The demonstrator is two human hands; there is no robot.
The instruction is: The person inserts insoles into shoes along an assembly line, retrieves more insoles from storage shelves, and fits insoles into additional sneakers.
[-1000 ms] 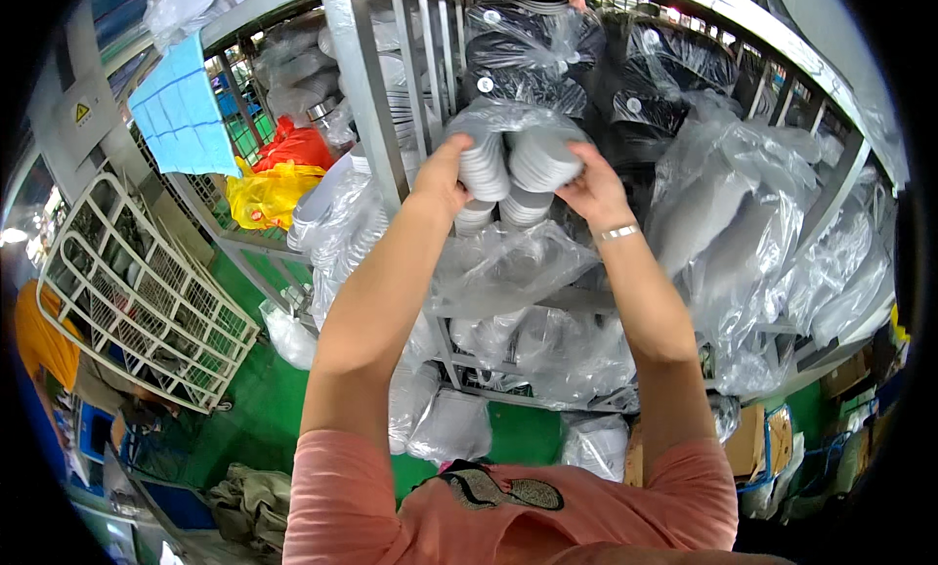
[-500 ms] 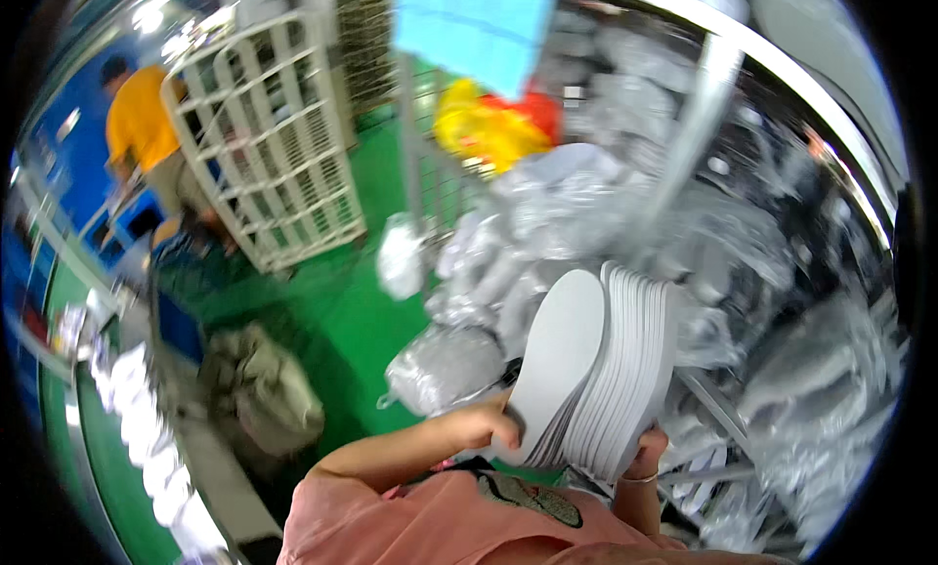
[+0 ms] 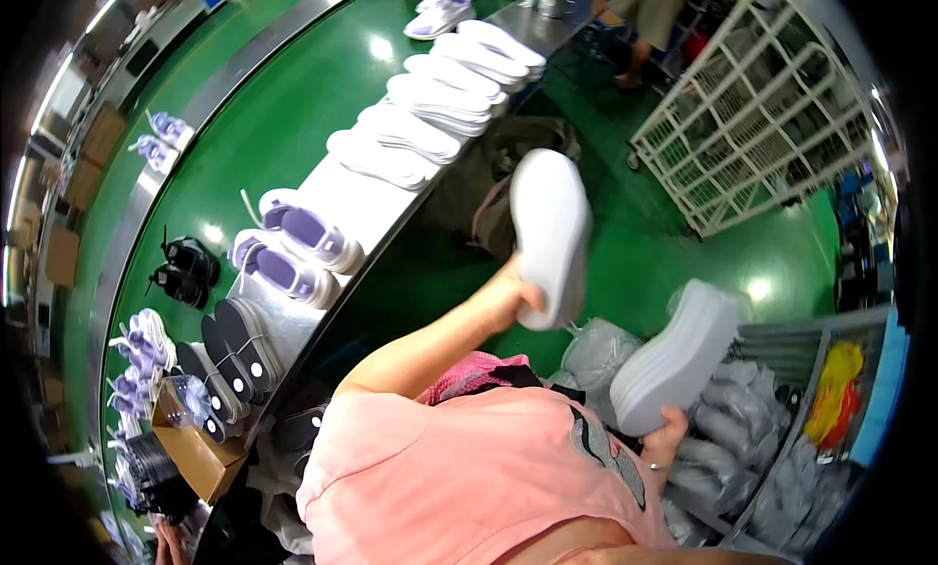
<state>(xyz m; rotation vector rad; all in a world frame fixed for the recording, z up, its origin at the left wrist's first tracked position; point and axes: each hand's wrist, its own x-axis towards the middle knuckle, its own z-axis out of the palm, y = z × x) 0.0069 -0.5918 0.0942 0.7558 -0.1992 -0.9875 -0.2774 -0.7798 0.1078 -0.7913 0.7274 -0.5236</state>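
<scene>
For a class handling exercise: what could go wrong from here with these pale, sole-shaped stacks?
The right hand grips its greyish, sole-shaped stack near one end; layers might slip. The left hand could likewise drop its white, sole-shaped stack. A wide swing might knock the nearby lavender-and-white shoes on the metal bench.

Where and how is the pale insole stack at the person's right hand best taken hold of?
Probably by the lower end of the insole stack, from the person's right, where the right hand is, squeezing across its full thickness. It is long and slants up to the right, and its edge shows thin layers that a looser grip might let slide apart.
</scene>
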